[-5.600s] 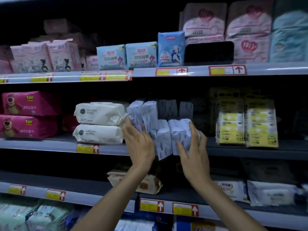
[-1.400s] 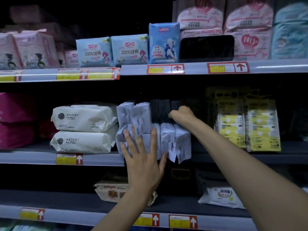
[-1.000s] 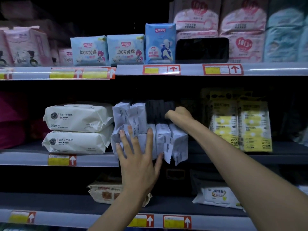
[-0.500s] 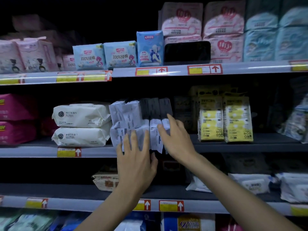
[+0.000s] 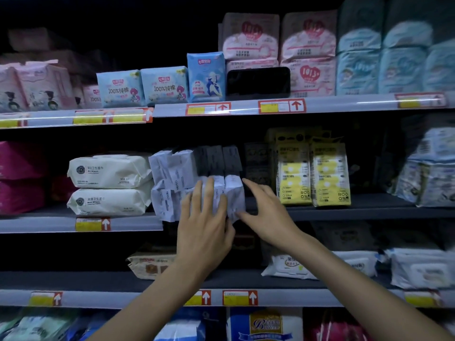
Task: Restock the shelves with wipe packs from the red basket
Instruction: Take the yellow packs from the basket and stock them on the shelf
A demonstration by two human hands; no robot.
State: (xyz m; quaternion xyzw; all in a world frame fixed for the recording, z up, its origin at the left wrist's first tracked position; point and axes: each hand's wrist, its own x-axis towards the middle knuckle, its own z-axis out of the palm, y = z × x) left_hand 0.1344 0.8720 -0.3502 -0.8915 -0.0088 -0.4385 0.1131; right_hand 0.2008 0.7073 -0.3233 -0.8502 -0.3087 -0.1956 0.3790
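My left hand (image 5: 204, 225) lies flat, fingers spread, pressed against the front of the small white wipe packs (image 5: 172, 190) on the middle shelf (image 5: 118, 223). My right hand (image 5: 268, 217) is open, holding nothing, fingertips at the row's right end. The packs stand upright, directly ahead of both hands, left hand nearer. Big white packs (image 5: 108, 185) sit just left, yellow packs (image 5: 312, 175) right. I can't see the basket.
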